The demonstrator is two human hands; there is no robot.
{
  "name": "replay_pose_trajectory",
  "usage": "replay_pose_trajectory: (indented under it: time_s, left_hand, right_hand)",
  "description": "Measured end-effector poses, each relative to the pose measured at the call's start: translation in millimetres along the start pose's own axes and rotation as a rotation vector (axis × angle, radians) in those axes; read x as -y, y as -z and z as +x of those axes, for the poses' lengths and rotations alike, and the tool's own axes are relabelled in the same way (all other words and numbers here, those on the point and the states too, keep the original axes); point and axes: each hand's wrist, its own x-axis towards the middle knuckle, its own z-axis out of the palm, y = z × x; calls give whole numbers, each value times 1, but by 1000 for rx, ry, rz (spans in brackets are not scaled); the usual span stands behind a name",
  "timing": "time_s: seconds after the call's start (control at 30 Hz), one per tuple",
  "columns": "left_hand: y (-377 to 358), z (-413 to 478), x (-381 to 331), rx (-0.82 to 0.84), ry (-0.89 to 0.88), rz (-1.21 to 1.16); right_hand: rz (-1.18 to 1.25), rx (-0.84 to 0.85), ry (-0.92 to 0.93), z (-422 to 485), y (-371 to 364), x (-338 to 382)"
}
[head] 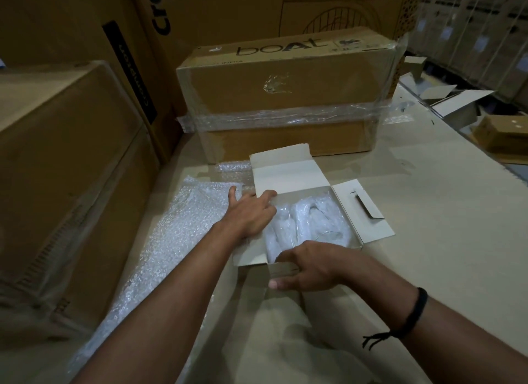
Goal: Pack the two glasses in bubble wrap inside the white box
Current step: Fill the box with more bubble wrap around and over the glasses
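White card box [297,178], open; glasses [311,218] inside, swathed in bubble wrap. Likely light, fragile; card thin, may flex. Left hand [251,212] flat, fingers straight, on box's left wall; right hand [311,266] pinches box's near end. Best lifted from beneath.

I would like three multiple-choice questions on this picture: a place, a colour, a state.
1. Where does the loose bubble wrap sheet lie?
A) left of the white box
B) right of it
C) on top of it

2. What colour is the wristband?
A) red
B) black
C) white

3. How is the white box?
A) taped shut
B) open
C) crushed flat

Answers: 1 A, the sheet spreads beside the box's left wall. 2 B, a black band circles the right wrist. 3 B, its flaps are folded out.
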Motion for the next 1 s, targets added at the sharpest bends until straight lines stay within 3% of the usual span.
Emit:
replay_pose_trajectory:
  time_s: [0.17,0.33,0.5,0.67,0.77,0.93,1.0]
  left_hand:
    - [1,-7,-6,31,3,4]
    - [9,-18,2,-207,-77,41]
    - [-3,-18,-5,-47,-40,120]
    - [-10,-16,-11,-16,-13,149]
    - [-12,-24,-1,-135,-48,-80]
    - [-20,-77,23,-598,62,-793]
    - [-30,-108,42,-679,122,-726]
  right_hand:
    - [55,60,22,-4,8,3]
    - [18,-137,-3,-24,11,-15]
    - [3,-12,-58,-23,10,-10]
    - [-3,61,-101,-15,14,0]
    - [-9,44,-100,-16,11,1]
    - [3,-18,-88,-24,3,2]
    - [-6,-69,-94,-24,-3,-1]
